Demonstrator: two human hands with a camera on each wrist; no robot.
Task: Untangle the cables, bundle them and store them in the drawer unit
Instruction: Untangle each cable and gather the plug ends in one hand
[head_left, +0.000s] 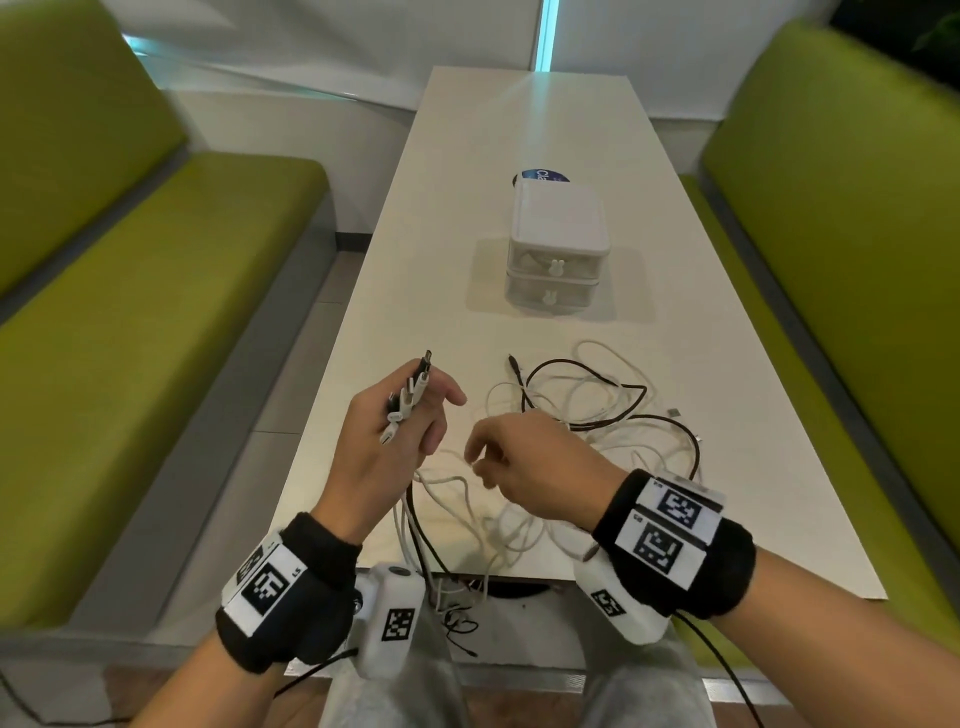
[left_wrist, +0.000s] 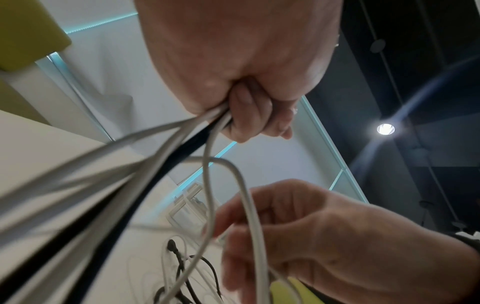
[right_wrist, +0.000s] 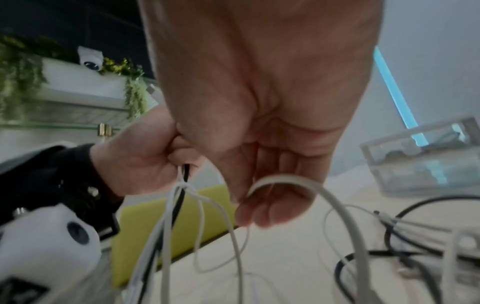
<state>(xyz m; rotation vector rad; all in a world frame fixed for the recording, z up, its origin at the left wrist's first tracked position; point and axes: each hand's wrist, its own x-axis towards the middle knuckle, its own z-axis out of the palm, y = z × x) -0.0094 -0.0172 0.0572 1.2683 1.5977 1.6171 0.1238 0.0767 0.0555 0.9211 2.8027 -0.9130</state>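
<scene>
My left hand (head_left: 410, 415) is raised over the table's left edge and grips a bunch of cable ends (head_left: 410, 395), white and black, whose plugs stick up past my fingers. The cords (left_wrist: 182, 139) hang from my fist toward my lap. My right hand (head_left: 498, 457) hovers beside it and pinches a white cable (right_wrist: 285, 179) that loops over its fingers. A tangle of white and dark cables (head_left: 587, 410) lies on the table beyond my right hand. The clear two-drawer unit (head_left: 556, 249) stands mid-table with both drawers pushed in.
The white table (head_left: 727, 364) is long and narrow, flanked by green benches (head_left: 156, 291) on both sides. A round blue sticker (head_left: 540, 176) shows behind the drawer unit. Some cable ends (head_left: 457, 613) dangle below the table's near edge over my lap.
</scene>
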